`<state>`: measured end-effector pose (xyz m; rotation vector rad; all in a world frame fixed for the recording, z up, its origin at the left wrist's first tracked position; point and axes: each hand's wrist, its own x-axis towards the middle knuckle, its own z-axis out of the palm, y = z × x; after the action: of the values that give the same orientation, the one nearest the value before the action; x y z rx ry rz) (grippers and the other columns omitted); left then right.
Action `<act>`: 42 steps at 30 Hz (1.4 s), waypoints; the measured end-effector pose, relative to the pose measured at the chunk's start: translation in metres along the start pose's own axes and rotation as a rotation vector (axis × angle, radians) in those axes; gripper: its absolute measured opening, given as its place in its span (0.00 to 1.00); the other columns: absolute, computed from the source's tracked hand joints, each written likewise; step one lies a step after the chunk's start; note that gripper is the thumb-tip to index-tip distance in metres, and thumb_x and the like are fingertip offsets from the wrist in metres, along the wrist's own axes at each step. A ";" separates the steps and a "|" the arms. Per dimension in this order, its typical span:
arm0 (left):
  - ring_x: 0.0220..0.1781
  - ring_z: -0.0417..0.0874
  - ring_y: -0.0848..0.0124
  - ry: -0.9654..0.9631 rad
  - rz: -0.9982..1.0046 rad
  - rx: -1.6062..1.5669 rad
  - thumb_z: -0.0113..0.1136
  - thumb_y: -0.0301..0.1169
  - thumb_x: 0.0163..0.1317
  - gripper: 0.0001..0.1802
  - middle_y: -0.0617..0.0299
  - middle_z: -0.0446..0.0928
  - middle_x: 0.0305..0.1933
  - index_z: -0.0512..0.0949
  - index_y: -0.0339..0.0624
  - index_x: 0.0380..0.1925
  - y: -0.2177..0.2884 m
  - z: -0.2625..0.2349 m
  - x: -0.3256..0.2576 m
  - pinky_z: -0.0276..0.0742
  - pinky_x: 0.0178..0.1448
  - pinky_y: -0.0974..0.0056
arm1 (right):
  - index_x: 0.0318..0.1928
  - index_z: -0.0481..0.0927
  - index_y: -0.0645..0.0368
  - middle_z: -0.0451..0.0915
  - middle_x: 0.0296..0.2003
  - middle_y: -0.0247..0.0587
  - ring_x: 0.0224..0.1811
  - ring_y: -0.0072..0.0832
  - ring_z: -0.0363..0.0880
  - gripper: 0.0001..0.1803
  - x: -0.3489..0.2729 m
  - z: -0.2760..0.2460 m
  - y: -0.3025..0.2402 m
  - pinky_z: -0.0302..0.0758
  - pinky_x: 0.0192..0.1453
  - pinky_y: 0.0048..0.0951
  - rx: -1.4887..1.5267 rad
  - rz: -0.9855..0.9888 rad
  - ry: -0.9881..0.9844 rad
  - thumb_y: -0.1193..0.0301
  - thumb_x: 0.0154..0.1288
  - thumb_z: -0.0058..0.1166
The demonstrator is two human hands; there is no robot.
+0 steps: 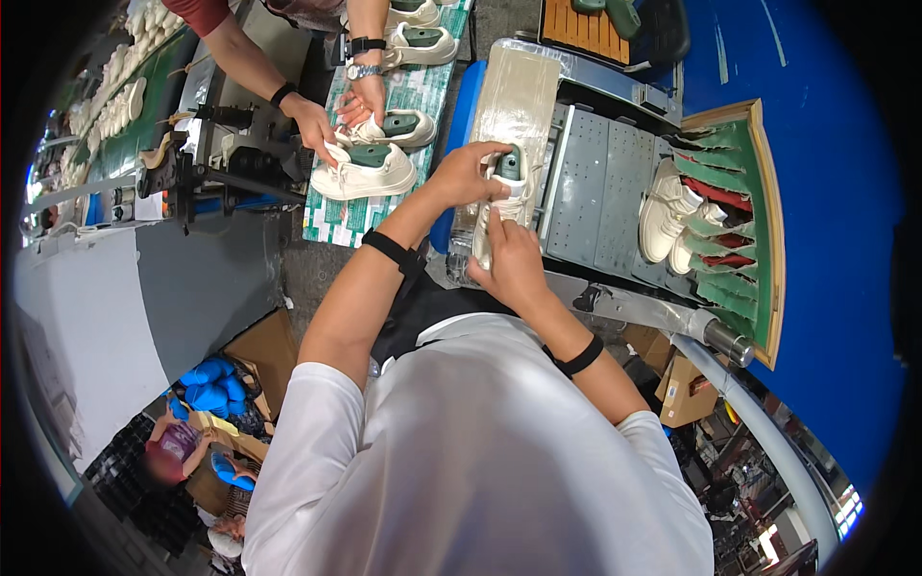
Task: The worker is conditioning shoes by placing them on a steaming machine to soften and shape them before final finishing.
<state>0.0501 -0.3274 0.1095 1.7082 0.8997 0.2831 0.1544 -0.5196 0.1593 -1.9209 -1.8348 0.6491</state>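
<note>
A cream lace-up sneaker [516,189] with a dark green shoe last [510,163] in its opening lies between my two hands, toe toward me. My left hand [469,176] is closed round the sneaker's collar, with thumb and forefinger on either side of the opening. My right hand [516,262] holds the front of the sneaker, its fingers over the lower laces and toe. That hand hides part of the toe. Beneath the sneaker is a plastic-wrapped ledge [519,91] beside a metal slat conveyor [602,187].
Cream sneakers [658,216] sit on the conveyor by a wood-framed opening [771,240] with torn green strips. At left, a co-worker's hands [312,130] touch a sneaker [370,178] on a green-and-white board [327,226]. A blue machine wall [816,192] stands at right.
</note>
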 end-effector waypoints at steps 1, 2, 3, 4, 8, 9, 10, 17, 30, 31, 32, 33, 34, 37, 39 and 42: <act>0.45 0.90 0.61 0.006 0.011 0.029 0.87 0.33 0.46 0.43 0.51 0.88 0.59 0.84 0.50 0.67 0.001 0.001 0.002 0.86 0.54 0.59 | 0.72 0.73 0.75 0.82 0.46 0.55 0.49 0.53 0.82 0.47 0.003 0.000 -0.006 0.77 0.59 0.49 -0.001 0.006 -0.001 0.61 0.56 0.73; 0.49 0.90 0.59 0.000 -0.007 0.016 0.87 0.35 0.46 0.43 0.51 0.87 0.60 0.84 0.51 0.67 0.002 0.000 0.003 0.86 0.56 0.58 | 0.72 0.73 0.75 0.83 0.46 0.56 0.50 0.52 0.84 0.47 0.006 0.002 -0.012 0.78 0.59 0.48 0.305 0.028 -0.068 0.59 0.57 0.73; 0.49 0.90 0.59 -0.007 -0.008 0.013 0.87 0.35 0.46 0.43 0.51 0.87 0.60 0.84 0.51 0.67 0.003 0.004 0.001 0.86 0.56 0.58 | 0.72 0.73 0.76 0.83 0.45 0.57 0.51 0.51 0.85 0.47 0.007 0.006 -0.018 0.80 0.59 0.48 0.610 0.051 -0.132 0.58 0.59 0.73; 0.53 0.89 0.58 0.010 0.030 0.099 0.87 0.36 0.46 0.43 0.50 0.86 0.62 0.84 0.51 0.67 0.008 0.006 0.002 0.85 0.59 0.58 | 0.72 0.74 0.72 0.85 0.47 0.57 0.54 0.51 0.86 0.44 0.001 0.010 -0.031 0.81 0.62 0.45 0.641 -0.058 -0.213 0.57 0.61 0.72; 0.70 0.82 0.56 -0.088 0.017 0.115 0.84 0.32 0.55 0.41 0.51 0.77 0.71 0.81 0.49 0.71 0.012 -0.006 0.001 0.81 0.73 0.56 | 0.73 0.75 0.68 0.85 0.50 0.58 0.54 0.51 0.85 0.42 -0.009 -0.010 -0.012 0.81 0.63 0.44 0.571 0.024 -0.171 0.61 0.61 0.70; 0.70 0.82 0.56 -0.085 0.016 0.110 0.84 0.32 0.55 0.41 0.51 0.77 0.71 0.81 0.49 0.71 0.009 -0.007 -0.001 0.81 0.73 0.56 | 0.72 0.74 0.72 0.84 0.48 0.59 0.52 0.53 0.84 0.42 -0.012 -0.016 -0.001 0.81 0.61 0.46 0.449 0.093 -0.050 0.62 0.60 0.68; 0.71 0.81 0.55 -0.059 0.058 0.114 0.84 0.33 0.55 0.41 0.49 0.76 0.72 0.81 0.48 0.71 0.004 -0.005 -0.001 0.80 0.74 0.55 | 0.72 0.74 0.73 0.83 0.48 0.59 0.51 0.54 0.84 0.43 -0.011 -0.025 0.010 0.80 0.60 0.47 0.352 0.119 0.002 0.62 0.60 0.69; 0.74 0.79 0.53 0.067 0.107 0.150 0.84 0.36 0.58 0.37 0.46 0.73 0.75 0.81 0.46 0.69 0.002 0.019 -0.003 0.79 0.77 0.53 | 0.72 0.73 0.74 0.81 0.46 0.59 0.51 0.54 0.82 0.44 -0.043 -0.036 0.045 0.78 0.58 0.50 -0.025 0.049 0.030 0.64 0.59 0.70; 0.69 0.82 0.53 0.109 0.110 0.113 0.84 0.38 0.57 0.37 0.49 0.78 0.69 0.82 0.46 0.67 0.002 0.025 -0.005 0.79 0.74 0.54 | 0.72 0.73 0.75 0.81 0.47 0.58 0.51 0.54 0.81 0.45 -0.040 -0.025 0.035 0.76 0.58 0.51 0.152 0.055 0.092 0.61 0.58 0.71; 0.69 0.82 0.52 0.126 0.090 0.088 0.84 0.40 0.56 0.36 0.48 0.79 0.69 0.83 0.45 0.65 0.003 0.026 -0.006 0.78 0.73 0.55 | 0.71 0.73 0.75 0.81 0.46 0.58 0.50 0.54 0.81 0.44 -0.047 -0.029 0.033 0.76 0.58 0.50 0.071 0.033 0.072 0.62 0.58 0.70; 0.70 0.82 0.51 0.114 0.068 0.076 0.84 0.39 0.56 0.36 0.48 0.80 0.68 0.83 0.45 0.65 0.003 0.026 -0.006 0.78 0.73 0.55 | 0.71 0.74 0.74 0.81 0.45 0.57 0.48 0.53 0.81 0.45 -0.058 -0.029 0.028 0.76 0.56 0.51 0.106 0.049 0.048 0.61 0.57 0.70; 0.70 0.82 0.51 0.116 0.066 0.072 0.84 0.39 0.56 0.36 0.48 0.80 0.68 0.83 0.45 0.65 0.004 0.025 -0.005 0.78 0.73 0.55 | 0.71 0.74 0.74 0.81 0.45 0.57 0.48 0.53 0.81 0.45 -0.060 -0.028 0.026 0.76 0.56 0.51 0.104 0.049 0.043 0.61 0.57 0.70; 0.69 0.82 0.51 0.134 0.087 0.112 0.84 0.39 0.56 0.36 0.49 0.80 0.68 0.83 0.45 0.65 0.004 0.024 -0.002 0.78 0.73 0.55 | 0.71 0.73 0.75 0.81 0.45 0.56 0.48 0.52 0.81 0.45 -0.060 -0.030 0.022 0.76 0.56 0.50 0.075 0.060 0.037 0.61 0.56 0.70; 0.69 0.82 0.51 0.156 0.079 0.139 0.84 0.39 0.55 0.36 0.49 0.80 0.67 0.84 0.44 0.64 0.005 0.024 -0.003 0.78 0.73 0.55 | 0.73 0.72 0.74 0.82 0.49 0.61 0.53 0.54 0.81 0.45 -0.047 -0.035 0.009 0.75 0.61 0.50 0.076 0.128 -0.044 0.62 0.58 0.69; 0.69 0.82 0.51 0.132 0.086 0.080 0.85 0.39 0.54 0.37 0.48 0.80 0.67 0.84 0.44 0.64 0.004 0.022 -0.005 0.77 0.74 0.55 | 0.72 0.73 0.75 0.82 0.49 0.60 0.53 0.53 0.82 0.45 -0.029 -0.034 0.003 0.75 0.61 0.50 0.048 -0.003 0.030 0.62 0.58 0.69; 0.68 0.82 0.51 0.122 0.102 0.102 0.86 0.41 0.52 0.38 0.48 0.79 0.67 0.84 0.46 0.65 0.007 0.023 -0.003 0.77 0.74 0.55 | 0.70 0.75 0.74 0.83 0.50 0.60 0.54 0.53 0.82 0.43 -0.009 -0.011 0.012 0.75 0.62 0.50 0.038 -0.047 0.046 0.62 0.58 0.69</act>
<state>0.0649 -0.3470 0.1086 1.8502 0.9307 0.4196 0.1697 -0.5288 0.1615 -1.8472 -1.8213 0.6151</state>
